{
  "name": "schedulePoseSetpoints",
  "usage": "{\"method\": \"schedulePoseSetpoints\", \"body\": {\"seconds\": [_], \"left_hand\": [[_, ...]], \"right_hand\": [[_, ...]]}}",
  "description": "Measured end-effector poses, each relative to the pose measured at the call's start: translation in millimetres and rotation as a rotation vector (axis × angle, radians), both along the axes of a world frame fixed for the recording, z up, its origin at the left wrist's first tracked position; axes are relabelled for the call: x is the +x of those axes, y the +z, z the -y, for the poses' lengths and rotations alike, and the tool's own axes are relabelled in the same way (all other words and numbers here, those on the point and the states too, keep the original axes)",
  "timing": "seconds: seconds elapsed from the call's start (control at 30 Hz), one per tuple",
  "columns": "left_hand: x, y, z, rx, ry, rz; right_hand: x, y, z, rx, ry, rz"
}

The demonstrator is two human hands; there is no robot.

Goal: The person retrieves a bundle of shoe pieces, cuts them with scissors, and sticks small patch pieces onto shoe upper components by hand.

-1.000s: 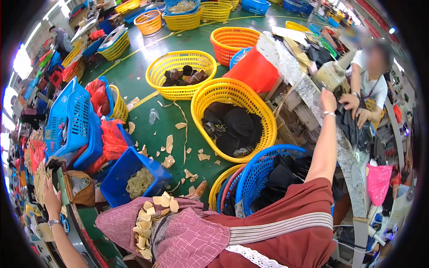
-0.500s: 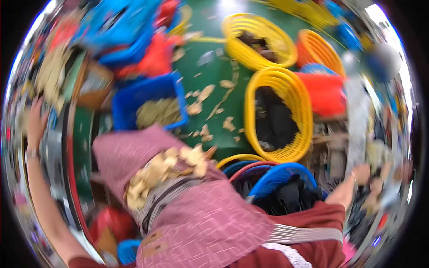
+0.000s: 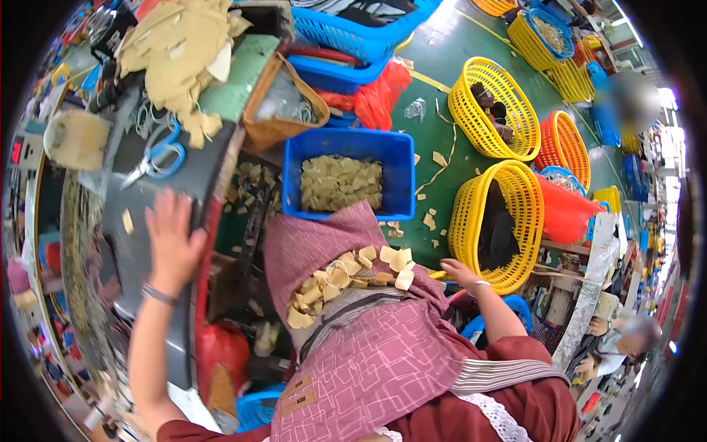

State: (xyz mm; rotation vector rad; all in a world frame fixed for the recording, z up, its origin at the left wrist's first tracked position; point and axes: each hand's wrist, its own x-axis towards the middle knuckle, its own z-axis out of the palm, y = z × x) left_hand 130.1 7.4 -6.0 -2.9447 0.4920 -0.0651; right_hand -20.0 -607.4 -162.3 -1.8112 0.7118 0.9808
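At left of frame, person's left hand [image 3: 174, 239] is spreading fingers palm down over dark tabletop [image 3: 184, 317], released; contact cannot be told. Blue-handled scissors [image 3: 156, 156] are lying just above it in frame, beige sheets [image 3: 177, 55] heaped at upper left. Right of centre, right hand [image 3: 464, 274] is extending fingers, released, near yellow basket [image 3: 458, 228]. At centre, beige scraps [image 3: 313, 293] are resting on pink apron [image 3: 383, 346], below blue bin [image 3: 292, 177] holding pale pieces [image 3: 340, 183].
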Motion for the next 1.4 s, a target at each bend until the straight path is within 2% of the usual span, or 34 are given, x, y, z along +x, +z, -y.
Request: {"method": "schedulePoseSetpoints", "body": {"seconds": [0.07,0.13,0.17,0.23,0.27,0.33,0.37,0.43,0.47,0.53,0.6,0.67,0.73,0.8,0.87,0.93,1.0,1.03,1.07,1.13,1.2,1.27,1.33,1.4], "left_hand": [[0,-2,-2,-0.325,0.082,-0.034],[0,2,1,-0.264,0.104,-0.076],[-2,4,3,-0.262,0.125,-0.099],[1,6,5,-0.263,0.138,-0.110],[2,5,5,-0.260,0.141,-0.114],[4,5,8,-0.233,0.151,-0.119],[3,6,8,-0.225,0.147,-0.124],[4,5,7,-0.206,0.129,-0.120],[2,5,5,-0.193,0.124,-0.117],[1,0,4,-0.181,0.122,-0.110],[1,-1,1,-0.155,0.118,-0.104],[1,0,2,-0.138,0.105,-0.113],[1,3,4,-0.139,0.090,-0.129],[0,2,3,-0.158,0.065,-0.130],[1,-2,-1,-0.135,0.021,-0.096],[0,4,4,-0.093,0.037,-0.152],[5,14,13,0.031,0.075,-0.224],[6,11,12,0.058,0.025,-0.179],[9,10,10,0.087,-0.019,-0.130],[17,44,40,0.383,0.096,-0.572],[42,54,99,0.480,0.110,-0.748],[65,61,171,0.413,0.069,-0.820],[86,67,263,0.278,-0.013,-0.854],[99,74,370,0.136,-0.134,-0.885]], "right_hand": [[20,-32,-44,-0.017,0.194,0.183],[60,17,-113,-0.016,0.075,0.233],[69,33,-144,-0.018,0.059,0.389],[111,98,-210,0.115,0.400,0.701],[131,148,-239,0.246,0.757,0.831],[116,163,-270,0.455,1.149,0.853],[130,164,-278,0.216,1.368,0.795],[169,131,-254,-0.267,1.302,1.018],[171,95,-236,-0.492,1.000,1.273],[180,80,-222,-0.460,0.392,0.971],[156,75,-204,-0.205,-0.112,0.696],[112,36,-163,-0.291,0.106,0.369],[43,-13,-129,-0.611,0.311,0.260],[-12,-52,-101,-0.563,0.226,-0.013],[-35,-57,-89,-0.510,0.226,-0.179],[-50,-98,-68,-0.083,0.121,-0.289],[-70,-125,-61,0.134,-0.122,-0.236],[-79,-131,-59,0.204,-0.265,-0.162],[-92,-130,-55,0.251,-0.417,-0.077],[-112,-105,-38,0.157,-0.674,0.126],[-124,-20,9,-0.332,-0.847,0.298],[-146,79,81,-0.578,-1.009,0.460],[-184,149,167,-1.143,-0.805,0.693],[-224,188,256,-1.455,-0.934,0.721]]}}
